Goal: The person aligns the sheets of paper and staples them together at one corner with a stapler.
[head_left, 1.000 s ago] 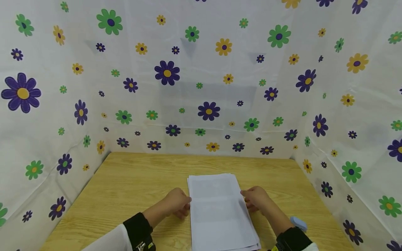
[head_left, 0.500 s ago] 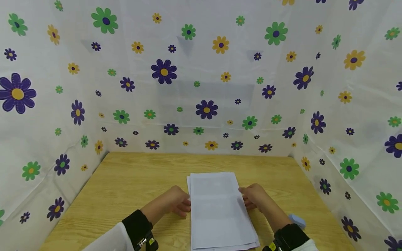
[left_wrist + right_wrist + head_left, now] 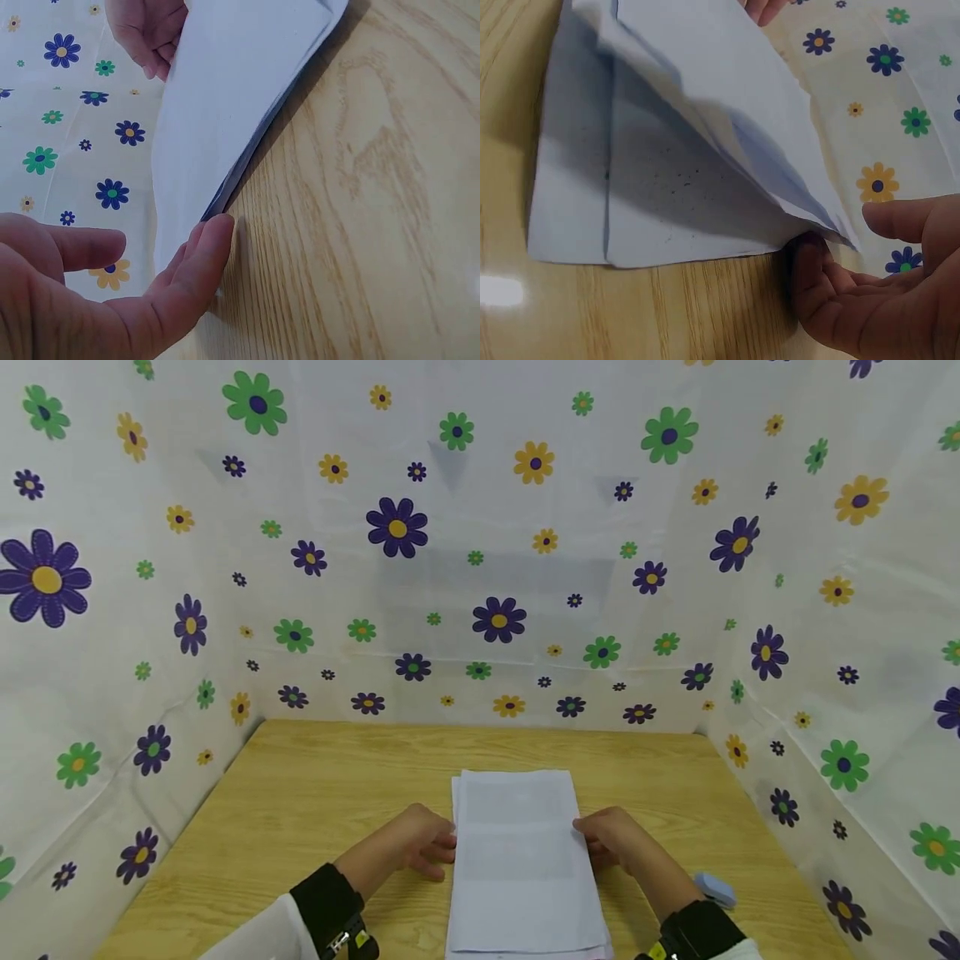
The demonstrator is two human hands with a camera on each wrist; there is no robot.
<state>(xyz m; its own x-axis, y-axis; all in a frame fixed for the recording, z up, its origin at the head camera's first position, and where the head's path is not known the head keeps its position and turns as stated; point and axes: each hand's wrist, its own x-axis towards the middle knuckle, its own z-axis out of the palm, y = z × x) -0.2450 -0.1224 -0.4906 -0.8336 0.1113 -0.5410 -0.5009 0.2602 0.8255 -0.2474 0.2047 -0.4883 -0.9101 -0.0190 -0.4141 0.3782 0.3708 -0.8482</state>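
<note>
Handling paper (image 3: 525,877): likely light, limp; hold sides.
Left hand (image 3: 422,843): released, touching paper.
Right hand (image 3: 611,839): released, touching paper.

Paper (image 3: 225,97): white sheets, layered at edge.
Left hand (image 3: 112,315): lower left; fingers (image 3: 201,270) touch paper edge, thumb (image 3: 86,247) apart.
Right hand (image 3: 152,31): top, at paper's opposite edge.
Worktop (image 3: 375,210): wood grain, right side.
Cloth (image 3: 71,142): white, flowered, left side.

From my end, I see a light-brown, wood-grain table (image 3: 337,777). On it lie a stack of white paper sheets (image 3: 521,868) and, to the right, a small, pale-blue, oblong object (image 3: 715,890).
</note>
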